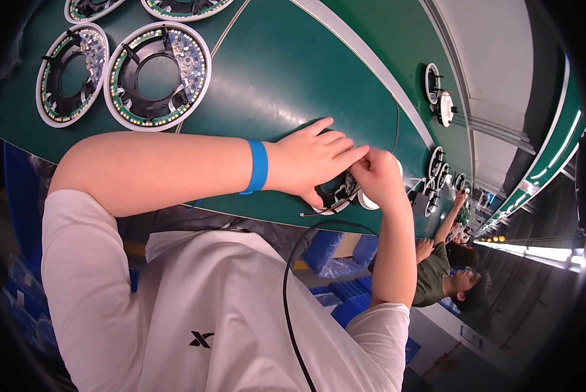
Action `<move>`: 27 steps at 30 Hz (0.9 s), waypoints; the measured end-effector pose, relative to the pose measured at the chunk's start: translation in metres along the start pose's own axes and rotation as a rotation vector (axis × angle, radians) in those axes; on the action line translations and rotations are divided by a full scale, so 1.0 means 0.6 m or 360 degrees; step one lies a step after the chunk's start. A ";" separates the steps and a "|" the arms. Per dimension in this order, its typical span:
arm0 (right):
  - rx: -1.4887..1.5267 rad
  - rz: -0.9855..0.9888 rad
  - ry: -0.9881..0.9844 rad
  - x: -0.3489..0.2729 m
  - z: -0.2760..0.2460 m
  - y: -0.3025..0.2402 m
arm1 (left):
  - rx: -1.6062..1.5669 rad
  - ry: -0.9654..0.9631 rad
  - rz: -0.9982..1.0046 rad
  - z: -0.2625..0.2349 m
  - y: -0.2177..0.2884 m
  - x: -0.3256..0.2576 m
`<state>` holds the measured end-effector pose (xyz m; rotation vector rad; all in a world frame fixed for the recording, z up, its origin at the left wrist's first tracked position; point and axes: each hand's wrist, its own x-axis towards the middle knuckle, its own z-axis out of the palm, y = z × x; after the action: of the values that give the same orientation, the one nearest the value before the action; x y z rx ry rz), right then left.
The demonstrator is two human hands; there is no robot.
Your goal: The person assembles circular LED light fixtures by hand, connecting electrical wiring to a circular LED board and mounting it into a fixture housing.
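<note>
Green belt, ring lamp flat underhand.

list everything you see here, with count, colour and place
belt: one, green, running across the upper picture
ring lamps: two whole plus two cut off at the top edge, white rims with black middles, upper left on the belt
held lamp: one, black and white, under both hands at the belt's near edge
far lamps: several, white and black, further along the belt at right
cable: one, black, hanging over the white shirt
crates: several, blue, below the belt
co-worker: one, green shirt, at right by the belt
wristband: one, blue, left wrist
left hand: on the held lamp
right hand: on the held lamp
</note>
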<state>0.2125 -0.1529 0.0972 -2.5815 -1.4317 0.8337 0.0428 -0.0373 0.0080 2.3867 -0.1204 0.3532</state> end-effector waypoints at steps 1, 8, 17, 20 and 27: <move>0.0004 0.0017 -0.0042 0.000 -0.001 0.003 | -0.0015 -0.0004 -0.0009 -0.001 0.001 0.000; 0.0149 -0.0006 0.0013 0.006 -0.011 0.031 | -0.0026 0.0008 0.0034 -0.001 0.001 0.000; 0.0304 0.0274 -0.0341 0.034 -0.043 0.010 | -0.0001 0.0006 0.0047 -0.004 0.001 0.000; 0.0369 0.0333 -0.0349 0.036 -0.044 0.007 | 0.0021 0.0002 0.0052 -0.005 0.002 0.001; 0.0400 0.0401 -0.0339 0.043 -0.042 0.003 | 0.0077 0.0040 0.0055 -0.002 -0.003 -0.002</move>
<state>0.2370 -0.1281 0.1070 -2.5698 -0.9736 1.2654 0.0417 -0.0348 0.0074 2.4296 -0.1434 0.4066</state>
